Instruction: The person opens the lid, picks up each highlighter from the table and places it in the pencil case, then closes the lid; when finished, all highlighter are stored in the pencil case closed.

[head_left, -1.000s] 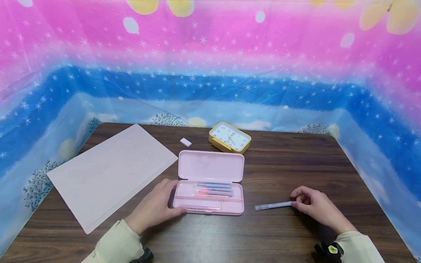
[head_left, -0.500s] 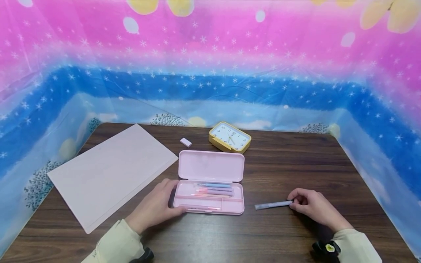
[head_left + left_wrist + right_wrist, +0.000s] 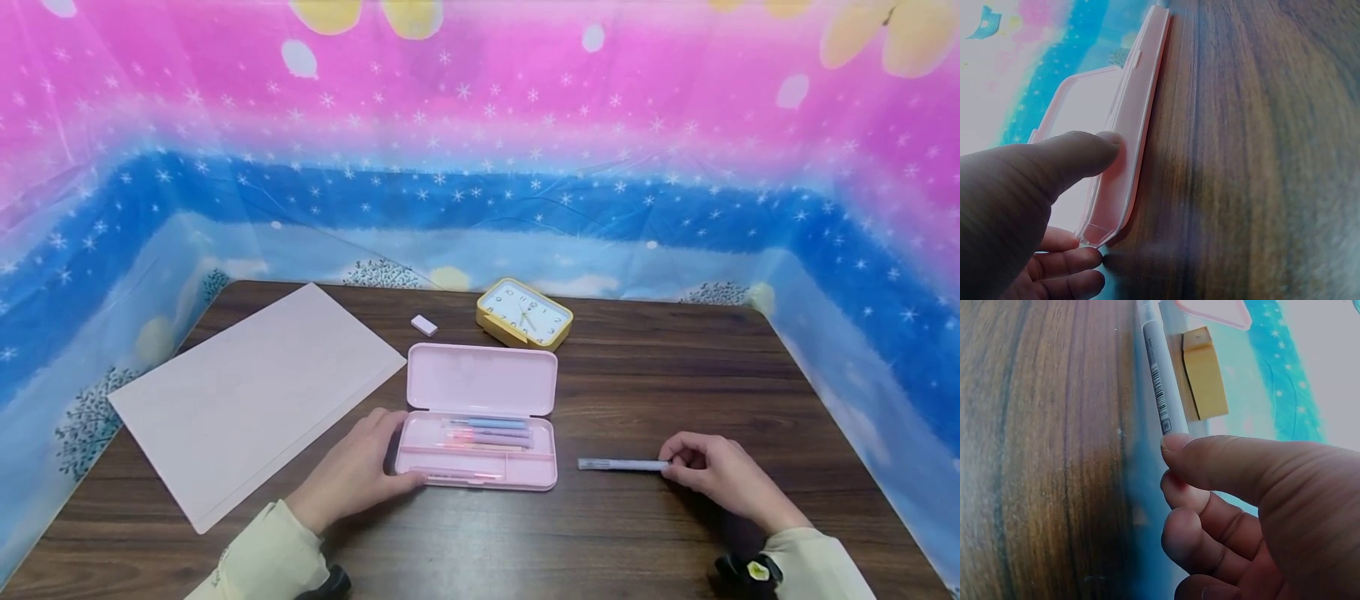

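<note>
A pink pencil case [image 3: 480, 379] lies in the middle of the table with its lid raised. Several pens and pencils [image 3: 495, 433] fill its back compartment, and a slim stick [image 3: 465, 475] lies in the front one. My left hand [image 3: 352, 475] grips the case's left end, thumb [image 3: 1094, 153] against the front wall. Off to the right, my right hand [image 3: 720, 479] pinches one end of a pale capped pen [image 3: 621, 465] between thumb and fingertips. A barcode shows on the pen [image 3: 1166, 381] in the right wrist view. That pen points left, toward the case.
A large pale pink board or folder [image 3: 258, 400] lies slanted on the left of the dark wooden table [image 3: 675, 375]. Behind the case are a small white eraser-like block [image 3: 423, 324] and a yellow clock [image 3: 523, 314]. A patterned cloth [image 3: 480, 192] surrounds the table's back and sides.
The pen in my right hand has turned slightly, its far end rising a little in view. My right hand has shifted slightly left. My left hand and the pencil case stay put.
</note>
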`<state>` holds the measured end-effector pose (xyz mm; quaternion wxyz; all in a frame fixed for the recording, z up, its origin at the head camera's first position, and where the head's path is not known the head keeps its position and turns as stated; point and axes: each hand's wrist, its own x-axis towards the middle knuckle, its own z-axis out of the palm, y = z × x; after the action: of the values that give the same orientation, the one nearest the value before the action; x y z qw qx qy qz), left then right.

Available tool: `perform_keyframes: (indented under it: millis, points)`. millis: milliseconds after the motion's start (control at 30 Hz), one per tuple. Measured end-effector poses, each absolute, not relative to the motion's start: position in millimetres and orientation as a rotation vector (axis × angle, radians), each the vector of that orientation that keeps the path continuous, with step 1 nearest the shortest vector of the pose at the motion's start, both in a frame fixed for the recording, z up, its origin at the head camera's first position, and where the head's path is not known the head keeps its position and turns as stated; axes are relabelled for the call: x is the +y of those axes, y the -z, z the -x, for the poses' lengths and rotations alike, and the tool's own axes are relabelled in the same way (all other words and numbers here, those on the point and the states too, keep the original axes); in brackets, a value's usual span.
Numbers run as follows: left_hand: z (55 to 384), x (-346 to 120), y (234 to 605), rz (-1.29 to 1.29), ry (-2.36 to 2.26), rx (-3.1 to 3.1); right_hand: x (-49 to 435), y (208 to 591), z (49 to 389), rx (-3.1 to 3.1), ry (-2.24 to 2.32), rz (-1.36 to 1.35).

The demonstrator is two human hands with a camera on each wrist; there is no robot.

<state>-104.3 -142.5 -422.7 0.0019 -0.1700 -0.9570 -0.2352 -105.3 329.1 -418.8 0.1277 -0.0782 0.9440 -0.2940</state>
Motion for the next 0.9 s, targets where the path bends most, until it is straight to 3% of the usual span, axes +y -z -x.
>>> perform_keyframes:
  millis: [433, 900]
  points:
    - [104.5, -142.5, 422.1, 0.53, 0.742, -3.001, 315.9, 389.3, 95.9, 2.874, 0.891, 0.269]
    - [104.5, -143.0, 422.4, 0.533, 0.755, -2.997, 262.0, 366.4, 107.4, 2.924, 0.942, 0.467]
